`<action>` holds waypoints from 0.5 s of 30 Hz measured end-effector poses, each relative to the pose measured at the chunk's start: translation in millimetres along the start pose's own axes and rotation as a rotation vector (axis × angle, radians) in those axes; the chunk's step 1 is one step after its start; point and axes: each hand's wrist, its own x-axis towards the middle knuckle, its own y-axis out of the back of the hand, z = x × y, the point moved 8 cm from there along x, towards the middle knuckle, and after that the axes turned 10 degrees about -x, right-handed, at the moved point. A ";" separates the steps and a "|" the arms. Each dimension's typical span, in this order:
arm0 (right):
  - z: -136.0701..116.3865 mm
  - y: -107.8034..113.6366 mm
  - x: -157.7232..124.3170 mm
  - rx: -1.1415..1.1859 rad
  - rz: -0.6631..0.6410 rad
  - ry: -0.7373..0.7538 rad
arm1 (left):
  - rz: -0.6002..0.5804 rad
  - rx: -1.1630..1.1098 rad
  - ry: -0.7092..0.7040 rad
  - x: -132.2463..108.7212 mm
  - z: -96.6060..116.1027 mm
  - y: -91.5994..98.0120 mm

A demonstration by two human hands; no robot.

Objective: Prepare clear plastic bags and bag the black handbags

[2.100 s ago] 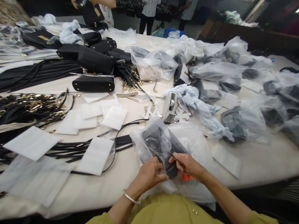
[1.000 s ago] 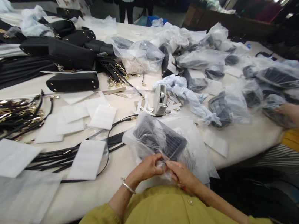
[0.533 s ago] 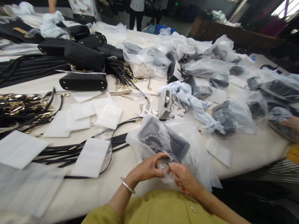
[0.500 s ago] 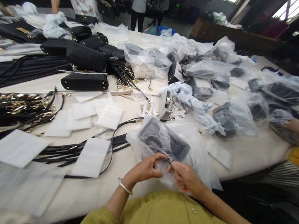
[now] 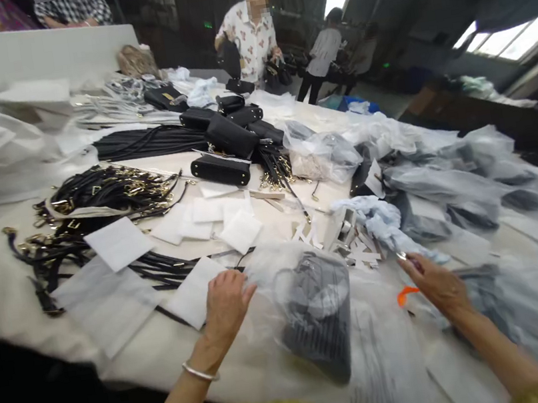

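A dark bag in a clear plastic bag lies on the pale table in front of me, with printed lines on the plastic. At its upper left edge is my left hand, fingers curled loosely and thumb apart, holding nothing. My right hand is off to the right, its fingers closed around a small shiny metal tool. An orange loop hangs beside that hand. White paper strips lie between the hands, beyond the wrapped bag.
Black straps with gold clasps and white foam sheets spread on the left. Black bags are piled farther back. Plastic-wrapped bags cover the right side. A person in a patterned shirt stands beyond the table.
My hands have moved apart, the left to the left and the right to the right, letting go of the wrapped bag. The right now holds a small tool. The view has swung left.
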 end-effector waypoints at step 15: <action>-114.4 -138.4 -127.2 0.956 -0.558 -0.511 | -0.097 -0.090 -0.104 25.0 37.1 32.2</action>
